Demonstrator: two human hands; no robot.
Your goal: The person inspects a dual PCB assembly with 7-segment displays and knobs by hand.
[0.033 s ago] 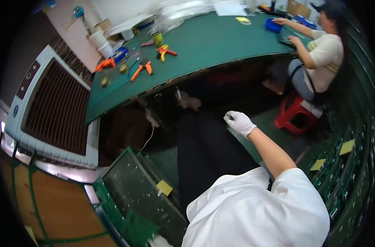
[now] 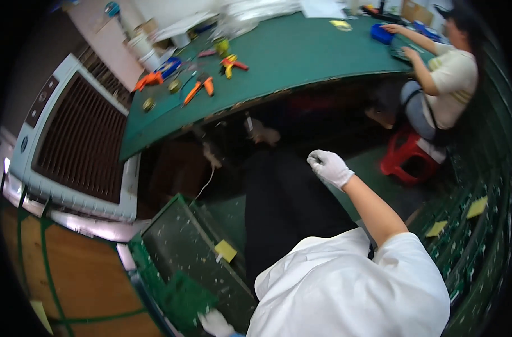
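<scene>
My left hand (image 2: 216, 323), in a white glove, is at the bottom edge of the view. It grips the corner of a flat green board (image 2: 184, 300), beside a dark green, paint-specked cabinet (image 2: 180, 241). Its fingers are partly blurred. My right hand (image 2: 330, 168), also white-gloved, hangs in front of my dark trousers. Its fingers are curled in, and nothing shows in them. My right forearm is bare below a white sleeve.
A green-topped table (image 2: 301, 56) ahead bears pliers (image 2: 199, 89), red-and-yellow cutters (image 2: 231, 64) and small tins. An air cooler (image 2: 82, 140) stands left. At right, a co-worker (image 2: 452, 73) sits on a red stool (image 2: 410, 157), hands near a blue tray (image 2: 381, 33). Green racks (image 2: 463, 241) line the right side.
My left hand and the green board have come a little further up into view. The whole scene has shifted slightly. My right hand keeps its curled pose.
</scene>
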